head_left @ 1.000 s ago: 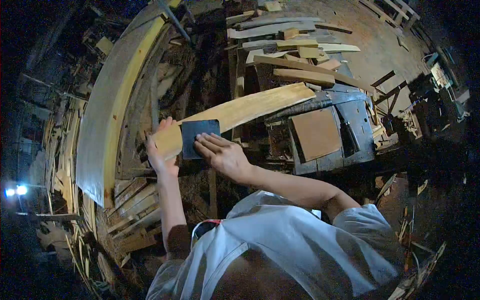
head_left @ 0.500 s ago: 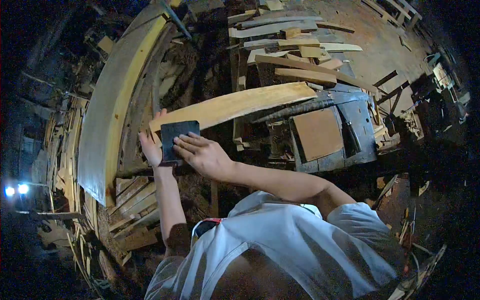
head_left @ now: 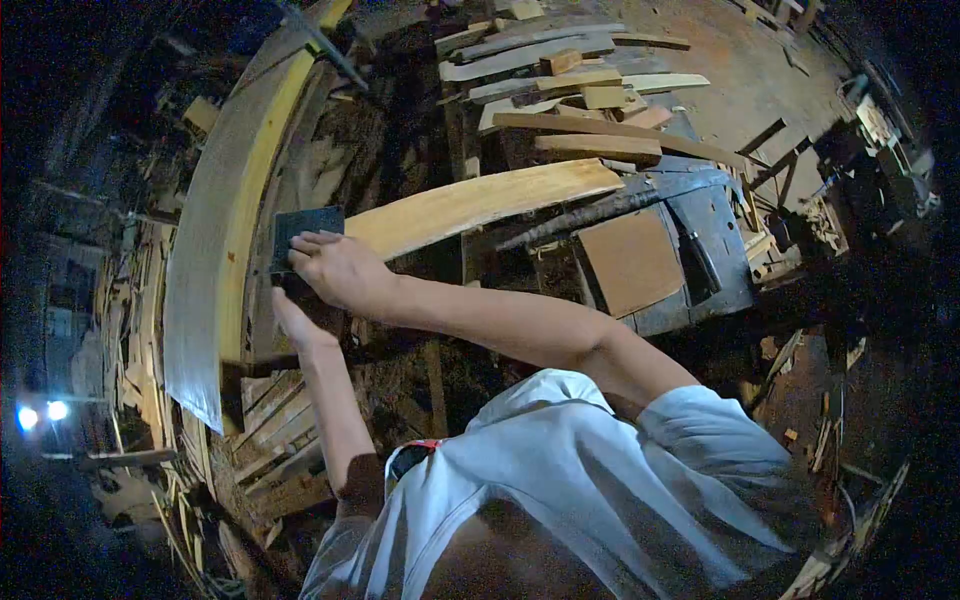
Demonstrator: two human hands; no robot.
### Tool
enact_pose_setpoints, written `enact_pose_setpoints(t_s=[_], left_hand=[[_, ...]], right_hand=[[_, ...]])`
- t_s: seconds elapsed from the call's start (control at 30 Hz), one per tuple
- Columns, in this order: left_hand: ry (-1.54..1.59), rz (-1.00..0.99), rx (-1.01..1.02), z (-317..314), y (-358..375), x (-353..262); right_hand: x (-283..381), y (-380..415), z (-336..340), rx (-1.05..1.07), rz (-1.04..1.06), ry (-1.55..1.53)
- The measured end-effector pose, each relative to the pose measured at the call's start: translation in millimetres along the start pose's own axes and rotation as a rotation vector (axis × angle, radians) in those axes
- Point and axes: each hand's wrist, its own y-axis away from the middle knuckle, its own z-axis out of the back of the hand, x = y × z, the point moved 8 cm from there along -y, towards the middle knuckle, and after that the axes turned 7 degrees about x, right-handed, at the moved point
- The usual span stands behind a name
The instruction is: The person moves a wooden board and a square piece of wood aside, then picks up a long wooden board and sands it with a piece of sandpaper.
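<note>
A curved, pale wooden plank [head_left: 480, 208] lies across the middle, its near end covered by my right hand and a dark square sheet. My right hand [head_left: 345, 275] presses this sheet, which looks like sandpaper [head_left: 310, 222], at that end with its fingers bent over it. Just below, my left hand [head_left: 297, 320] is at the plank's near end and appears to hold it. Most of its fingers are hidden behind the sheet and my right hand.
A long, thick board [head_left: 215, 240] stands at the left. To the right, a brown square sheet [head_left: 632, 262] and a dark-handled tool [head_left: 700, 258] lie on a grey surface [head_left: 735, 285]. Several wooden offcuts [head_left: 580, 85] are spread at the back.
My right hand and the sandpaper have slid left and slightly up toward the plank's near end. The left hand's fingers, spread in view before, are now mostly covered. The view has shifted slightly.
</note>
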Motion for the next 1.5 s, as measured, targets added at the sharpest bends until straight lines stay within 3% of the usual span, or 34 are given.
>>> enact_pose_setpoints(t_s=[0.1, 0.17, 0.23, 0.3, 0.37, 0.47, 0.57, 0.6, 0.7, 0.83, 0.93, 1.0, 1.1, 1.17, 1.2, 1.23, 1.3, 1.33, 1.37, 1.43, 1.5], left_hand=[[-0.038, -0.046, 0.072, 17.5, -28.2, 1.9], [0.268, -0.008, 0.618, -8.1, -35.1, 8.7], [0.228, -0.055, 0.613, -8.9, -20.6, 9.8], [0.058, 0.001, 0.085, 20.5, -16.8, 9.9], [0.144, 0.003, 0.188, 4.4, -12.8, 5.7], [0.106, 0.005, 0.198, 0.6, -12.1, 8.7], [0.229, -0.002, 0.263, -0.4, -13.4, 14.0], [0.367, 0.012, 0.234, 1.8, -15.3, 19.3], [0.329, -0.009, 0.249, 1.5, -11.2, 19.3], [0.564, -0.004, 0.243, -12.1, -6.1, 17.1], [0.630, -0.147, 0.225, -21.6, 3.6, 15.7], [0.579, -0.347, 0.233, -27.2, 11.3, 4.4], [0.482, -0.431, 0.140, -33.3, 16.3, 4.9], [0.396, -0.466, 0.146, -36.7, 16.4, 12.4], [0.308, -0.511, 0.133, -39.0, 19.3, 12.0], [0.311, -0.506, 0.148, -44.0, 21.3, 15.0], [0.195, -0.609, 0.115, -53.1, 32.3, 12.0], [0.245, -0.551, 0.127, -54.7, 31.2, 16.7], [0.247, -0.543, 0.123, -54.3, 30.2, 17.9], [0.229, -0.526, 0.213, -59.6, 25.7, 17.8], [0.220, -0.506, 0.211, -60.1, 20.6, 16.7]], right_hand=[[7.7, 39.5, 12.6, -0.113, 0.083, 0.000], [12.6, 55.9, 16.5, -0.084, 0.111, 0.010], [9.3, 60.8, 14.9, -0.058, 0.098, 0.023], [-17.2, 38.7, -6.1, -0.116, 0.067, 0.058], [-38.3, 24.7, -8.9, -0.079, -0.058, -0.040], [-27.9, 52.4, 4.5, -0.218, 0.068, 0.091], [-39.8, 102.4, 13.9, -0.124, 0.039, 0.114], [-62.5, 113.9, 8.0, -0.045, -0.068, 0.106], [-132.5, 121.5, 21.5, 0.149, -0.478, -0.004], [-144.7, 129.7, 17.2, -0.044, -0.329, 0.183], [-102.5, 147.2, 50.1, -0.100, -0.305, 0.145], [-101.5, 148.9, 59.4, -0.094, -0.306, 0.132], [-120.2, 140.3, 70.8, -0.097, -0.321, 0.118], [-155.1, 139.1, 68.0, 0.138, -0.736, -0.107], [-170.2, 143.4, 53.6, 0.180, -0.770, -0.077], [-177.8, 155.6, 44.5, 0.166, -0.778, -0.072], [-140.3, 163.3, 63.3, -0.142, -0.404, 0.047], [-130.2, 169.3, 58.6, -0.087, -0.442, 0.154], [-106.7, 170.0, 66.5, -0.107, -0.340, 0.133], [-95.3, 170.7, 88.9, -0.176, -0.329, 0.067], [-124.5, 167.1, 94.6, -0.092, -0.503, 0.026]])
